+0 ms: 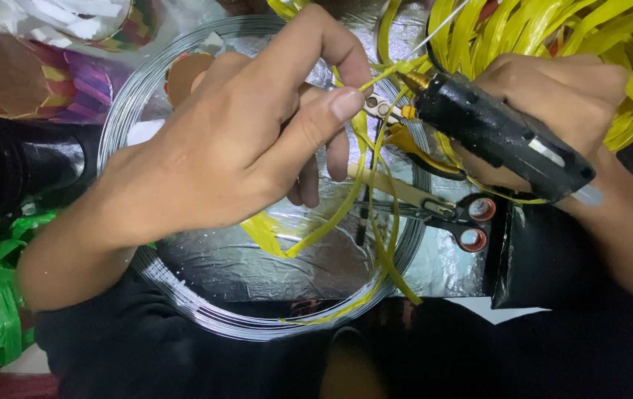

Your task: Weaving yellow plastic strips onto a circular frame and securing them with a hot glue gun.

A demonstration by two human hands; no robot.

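Head view: left hand (213, 148) fingers pinch yellow strip (353, 199); right hand (560, 96) grips black glue gun (501, 137).

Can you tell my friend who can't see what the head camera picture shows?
A right hand aims a black glue gun at yellow strips pinched in the left hand. Below lie a wire coil and scissors.

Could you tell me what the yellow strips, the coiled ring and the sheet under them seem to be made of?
The yellow strips look like glossy plastic raffia: flat, thin, limp ribbons. The coiled ring appears to be bare metal wire, with many fine silvery loops. The sheet looks like aluminium foil, crinkled and mirror-bright.
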